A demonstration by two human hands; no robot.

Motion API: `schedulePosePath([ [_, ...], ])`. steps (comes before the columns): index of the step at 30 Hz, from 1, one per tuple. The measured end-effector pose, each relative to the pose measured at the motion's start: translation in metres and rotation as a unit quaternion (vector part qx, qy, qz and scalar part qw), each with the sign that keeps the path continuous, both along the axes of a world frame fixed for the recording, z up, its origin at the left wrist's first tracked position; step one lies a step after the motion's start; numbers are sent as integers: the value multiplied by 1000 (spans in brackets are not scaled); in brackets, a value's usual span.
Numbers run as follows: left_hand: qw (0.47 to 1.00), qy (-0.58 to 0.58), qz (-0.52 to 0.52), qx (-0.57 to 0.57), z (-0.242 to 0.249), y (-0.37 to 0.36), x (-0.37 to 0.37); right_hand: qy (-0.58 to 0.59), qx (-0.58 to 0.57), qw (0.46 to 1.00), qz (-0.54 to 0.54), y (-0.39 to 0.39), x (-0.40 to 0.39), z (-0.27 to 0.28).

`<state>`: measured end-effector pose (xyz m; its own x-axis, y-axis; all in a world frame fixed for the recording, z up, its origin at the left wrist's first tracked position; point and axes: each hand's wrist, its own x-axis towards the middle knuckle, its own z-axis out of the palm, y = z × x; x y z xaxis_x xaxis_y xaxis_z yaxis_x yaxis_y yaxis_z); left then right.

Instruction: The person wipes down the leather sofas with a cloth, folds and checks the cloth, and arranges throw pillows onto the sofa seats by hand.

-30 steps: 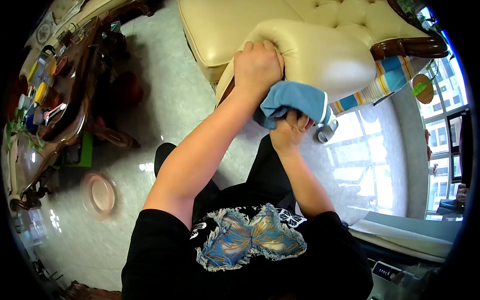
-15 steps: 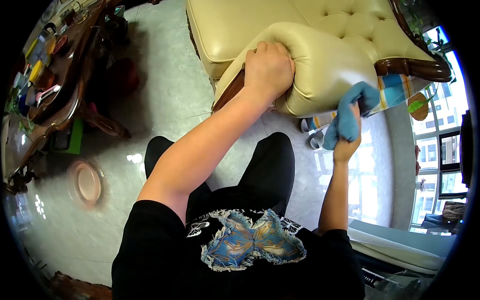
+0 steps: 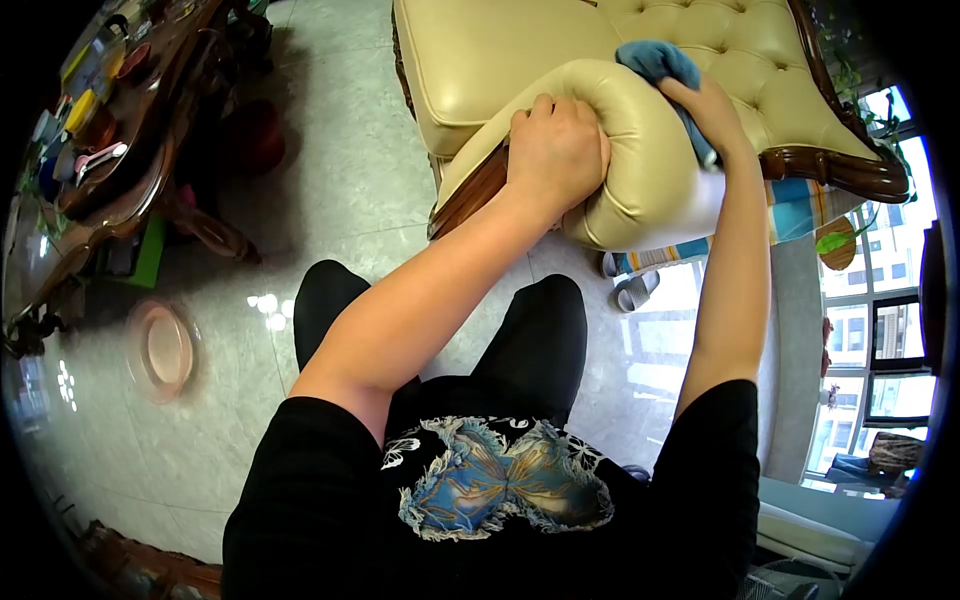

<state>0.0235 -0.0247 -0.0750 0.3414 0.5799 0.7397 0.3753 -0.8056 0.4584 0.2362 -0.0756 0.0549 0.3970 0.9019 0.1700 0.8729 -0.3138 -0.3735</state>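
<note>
A cream leather sofa (image 3: 490, 60) with dark carved wood trim stands ahead of me. My left hand (image 3: 557, 150) rests on the front of its rolled armrest (image 3: 625, 130), fingers bent over the leather edge beside the wooden panel. On the far side of the armrest top, my right hand (image 3: 708, 112) grips a blue cloth (image 3: 658, 62), which lies against the leather and hangs partly below the hand.
A carved dark wood table (image 3: 150, 150) with jars and cups is at the left. A pink basin (image 3: 160, 352) sits on the tiled floor. Grey slippers (image 3: 638, 291) lie beneath the armrest; striped fabric (image 3: 795, 208) shows behind it. Windows are at right.
My right hand has moved up and inward with the blue cloth, from beside the armrest onto its top. My left hand stays on the armrest front. The view has shifted slightly.
</note>
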Motion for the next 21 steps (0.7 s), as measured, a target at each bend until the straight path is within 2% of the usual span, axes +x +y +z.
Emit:
schedulePosePath([
  [4, 1000, -6, 4, -9, 2, -1, 0, 6, -70, 997, 33, 55, -34, 10],
  [6, 1000, -7, 12, -11, 1, 0, -1, -79, -207, 975, 23, 91, -43, 6],
  [7, 1000, -12, 17, -12, 0, 1, 1, -103, -174, 975, 87, 96, -54, 1],
  [9, 1000, -18, 18, -12, -1, 0, 3, -192, -224, 949, 110, 99, -87, -1],
  [11, 999, -20, -2, -28, -2, 2, 0, -305, -191, 923, 134, 77, -124, -8],
  [12, 1000, -6, -10, -29, -3, 2, -2, -326, -200, 919, 96, 63, -144, -4],
  [13, 1000, -7, -13, -28, -5, 2, -2, -348, -111, 925, 110, 49, -137, -14],
  [15, 996, 33, -47, -72, -9, 5, 0, -319, -36, 941, 109, 19, -133, -12],
  [17, 997, 27, -55, -51, -9, 4, -4, -308, 82, 940, 119, -19, -133, -19],
  [19, 996, -78, -47, -25, -9, 4, -4, -322, 78, 938, 102, -53, -153, -24],
  [20, 999, -22, -34, -24, -5, 2, -8, -333, 71, 937, 83, -68, -161, -27],
  [21, 999, -24, -42, -20, -8, 4, -5, -335, 72, 936, 76, -78, -165, -32],
])
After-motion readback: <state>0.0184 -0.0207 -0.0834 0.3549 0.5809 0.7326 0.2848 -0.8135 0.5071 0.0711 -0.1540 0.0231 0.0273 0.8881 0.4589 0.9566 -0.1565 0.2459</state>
